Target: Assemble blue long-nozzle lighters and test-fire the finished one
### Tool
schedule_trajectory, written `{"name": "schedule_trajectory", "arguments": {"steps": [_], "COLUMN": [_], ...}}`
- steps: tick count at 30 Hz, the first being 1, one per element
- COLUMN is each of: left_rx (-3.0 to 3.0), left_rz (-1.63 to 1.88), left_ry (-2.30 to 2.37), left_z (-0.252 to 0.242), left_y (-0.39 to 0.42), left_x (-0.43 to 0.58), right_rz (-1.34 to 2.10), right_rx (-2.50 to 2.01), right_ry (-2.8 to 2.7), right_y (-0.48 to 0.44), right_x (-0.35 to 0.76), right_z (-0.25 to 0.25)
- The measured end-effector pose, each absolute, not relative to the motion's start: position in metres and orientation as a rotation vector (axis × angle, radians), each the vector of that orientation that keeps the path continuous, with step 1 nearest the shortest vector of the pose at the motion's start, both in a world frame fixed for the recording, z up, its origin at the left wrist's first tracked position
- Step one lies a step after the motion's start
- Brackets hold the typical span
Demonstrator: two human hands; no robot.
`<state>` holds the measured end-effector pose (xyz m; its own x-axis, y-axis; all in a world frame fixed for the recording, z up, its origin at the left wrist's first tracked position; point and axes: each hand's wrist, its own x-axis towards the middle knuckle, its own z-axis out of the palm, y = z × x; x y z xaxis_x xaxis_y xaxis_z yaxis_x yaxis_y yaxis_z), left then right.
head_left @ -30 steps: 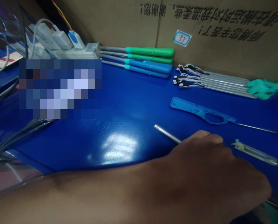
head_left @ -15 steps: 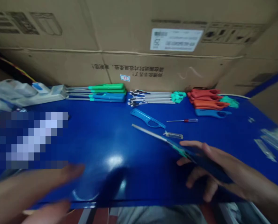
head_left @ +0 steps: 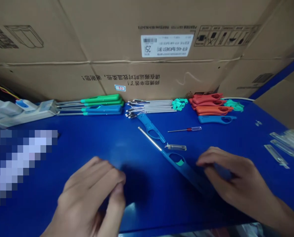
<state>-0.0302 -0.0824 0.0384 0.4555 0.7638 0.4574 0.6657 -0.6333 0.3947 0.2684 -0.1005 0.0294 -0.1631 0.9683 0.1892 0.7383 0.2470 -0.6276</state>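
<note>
A blue long-necked lighter (head_left: pixel 171 159) lies slantwise on the table, its metal tube pointing away to the left and a teal trigger inside its loop. My right hand (head_left: pixel 231 177) is just right of its handle, fingers curled and thumb drawn in; any item inside is hidden. On the left, my left hand (head_left: pixel 90 194) hovers over the table, apart from the lighter, with thumb against bent index finger. Whatever it may pinch cannot be seen. Beyond the lighter are a blue handle shell (head_left: pixel 150 128), a clear narrow fuel tank (head_left: pixel 176 147) and a screwdriver (head_left: pixel 186 129).
Along the cardboard box (head_left: pixel 117 49) lie green and blue lighters (head_left: pixel 102 104), metal tubes with wires (head_left: pixel 157 106), teal triggers (head_left: pixel 180 104) and red and orange shells (head_left: pixel 208 105). A power strip (head_left: pixel 30 113) is left; clear tanks (head_left: pixel 282 149) lie right on the blue table (head_left: pixel 100 138).
The lighter has gone from my right hand onto the table. My right hand has curled up beside it. My left hand has moved inward from the left and closed. The view has shifted.
</note>
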Motion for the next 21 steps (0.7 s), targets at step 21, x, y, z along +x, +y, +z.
{"name": "schedule_trajectory", "arguments": {"steps": [21], "left_rx": [2.816], "left_rz": [1.043], "left_ry": [0.809], "left_z": [0.007], "left_y": [-0.003], "left_x": [-0.019], "right_rz": [0.527], "right_rx": [-1.470], "right_ry": [-2.320], "right_y": [-0.086], "right_x": [0.239], "right_z": [0.017]}}
